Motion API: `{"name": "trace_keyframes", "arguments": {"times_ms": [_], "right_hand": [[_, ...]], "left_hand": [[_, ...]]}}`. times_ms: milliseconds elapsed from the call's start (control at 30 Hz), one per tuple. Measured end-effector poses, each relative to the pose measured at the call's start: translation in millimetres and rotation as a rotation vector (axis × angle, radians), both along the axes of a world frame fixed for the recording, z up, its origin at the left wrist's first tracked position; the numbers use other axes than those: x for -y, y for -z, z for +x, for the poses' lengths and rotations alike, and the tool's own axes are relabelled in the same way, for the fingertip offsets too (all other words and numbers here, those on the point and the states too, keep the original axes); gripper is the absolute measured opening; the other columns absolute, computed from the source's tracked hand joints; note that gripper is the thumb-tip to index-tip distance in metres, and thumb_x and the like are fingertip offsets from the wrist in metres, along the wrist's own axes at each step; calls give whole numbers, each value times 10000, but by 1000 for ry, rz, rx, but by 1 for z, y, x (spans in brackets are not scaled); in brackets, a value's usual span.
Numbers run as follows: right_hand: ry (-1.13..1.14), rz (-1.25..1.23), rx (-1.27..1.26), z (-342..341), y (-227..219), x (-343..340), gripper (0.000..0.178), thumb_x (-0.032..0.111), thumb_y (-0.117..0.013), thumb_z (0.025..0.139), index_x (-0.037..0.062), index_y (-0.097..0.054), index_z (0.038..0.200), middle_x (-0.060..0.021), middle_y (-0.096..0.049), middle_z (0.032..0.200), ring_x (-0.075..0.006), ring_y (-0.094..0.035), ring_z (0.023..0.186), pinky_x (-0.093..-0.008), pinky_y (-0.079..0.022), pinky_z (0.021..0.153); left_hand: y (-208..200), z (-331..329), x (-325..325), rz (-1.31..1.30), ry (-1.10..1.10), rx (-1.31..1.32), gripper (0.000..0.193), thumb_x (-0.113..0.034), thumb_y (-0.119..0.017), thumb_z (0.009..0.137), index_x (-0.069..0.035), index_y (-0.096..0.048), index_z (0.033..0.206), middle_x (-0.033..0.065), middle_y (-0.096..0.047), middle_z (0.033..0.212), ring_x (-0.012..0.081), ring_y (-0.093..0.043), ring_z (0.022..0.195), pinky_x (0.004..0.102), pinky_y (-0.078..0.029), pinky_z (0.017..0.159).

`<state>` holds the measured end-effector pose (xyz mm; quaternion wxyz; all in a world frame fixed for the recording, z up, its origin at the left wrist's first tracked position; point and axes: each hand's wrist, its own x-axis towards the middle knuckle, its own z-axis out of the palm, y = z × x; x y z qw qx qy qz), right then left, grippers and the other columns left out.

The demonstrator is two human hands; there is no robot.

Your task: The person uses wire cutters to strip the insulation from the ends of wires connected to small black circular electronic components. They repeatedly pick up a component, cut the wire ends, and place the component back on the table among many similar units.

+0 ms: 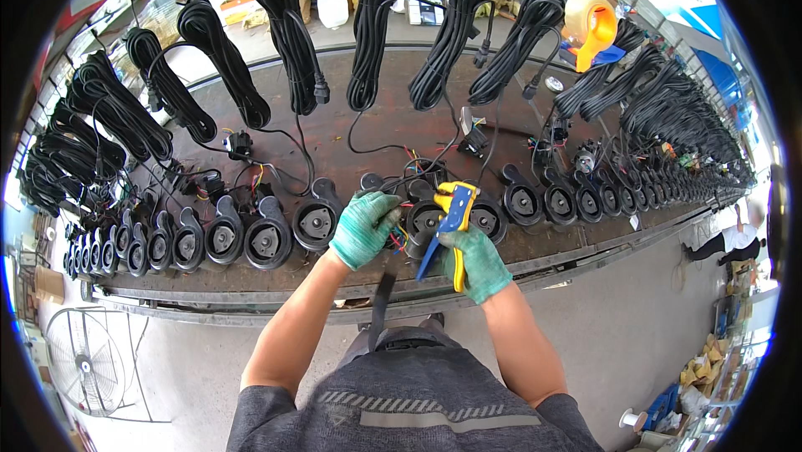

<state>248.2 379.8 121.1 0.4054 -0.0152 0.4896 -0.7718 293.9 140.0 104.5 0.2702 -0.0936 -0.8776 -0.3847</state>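
My right hand (480,264), in a green glove, is wrapped round a blue and yellow wire stripper (456,211), whose jaw end points up and away from me. Just to its left, my left hand (362,231), gloved alike, is closed at the fingertips on thin coloured wires (400,241). A short red wire end shows between the left fingers and the tool. Below both hands sits a round black housing (423,220) with a disc in its middle, partly hidden. Another such housing (317,225) lies left of my left hand.
Coiled black power cables (288,43) are laid in an arc along the bench (334,134). Similar housings (522,203) line its near edge on both sides. An orange tape dispenser (591,33) stands at the far right. A large fan (83,363) is on the floor at left.
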Motion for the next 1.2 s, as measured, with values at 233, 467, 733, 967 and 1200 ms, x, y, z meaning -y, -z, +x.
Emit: {"name": "trace_keyframes", "arguments": {"times_ms": [233, 467, 733, 967, 1200], "right_hand": [[-124, -73, -16, 26, -41, 7, 417, 188, -664, 991, 11, -571, 1357, -132, -705, 1127, -254, -714, 1006, -407, -596, 902], [-143, -85, 60, 22, -35, 5, 315, 161, -673, 972, 4, -603, 1237, -129, -714, 995, -258, -732, 841, -424, -630, 760], [-78, -21, -11, 21, -18, 7, 303, 185, -677, 983, 38, -575, 1228, -90, -697, 908, -219, -705, 736, -381, -609, 646], [-53, 56, -21, 18, -19, 8, 276, 242, -648, 1010, 50, -580, 1196, -76, -652, 763, -192, -650, 551, -332, -549, 472], [16, -273, -1, 20, -19, -6, 423, 195, -672, 962, 3, -543, 1316, -214, -710, 1057, -356, -734, 925, -471, -616, 834]], "left_hand": [[3, 2, -4, -24, -29, -20, 223, -136, -731, 885, -52, -726, 1092, 117, -675, 872, 365, -658, 846, 440, -533, 735], [4, 0, -11, -93, -19, -95, 270, -125, -725, 876, -56, -717, 1137, 131, -672, 891, 363, -661, 801, 450, -532, 703], [3, 2, -6, -222, 23, -57, 280, -100, -716, 871, -37, -703, 1143, 144, -696, 951, 359, -684, 819, 431, -558, 712], [-1, 0, -5, -277, 32, 74, 298, -82, -739, 864, -37, -705, 1157, 166, -735, 1061, 373, -715, 896, 422, -589, 787], [-8, -7, 6, -117, -78, 49, 206, -126, -734, 908, -60, -759, 1102, 171, -749, 956, 366, -717, 859, 405, -577, 769]]}}
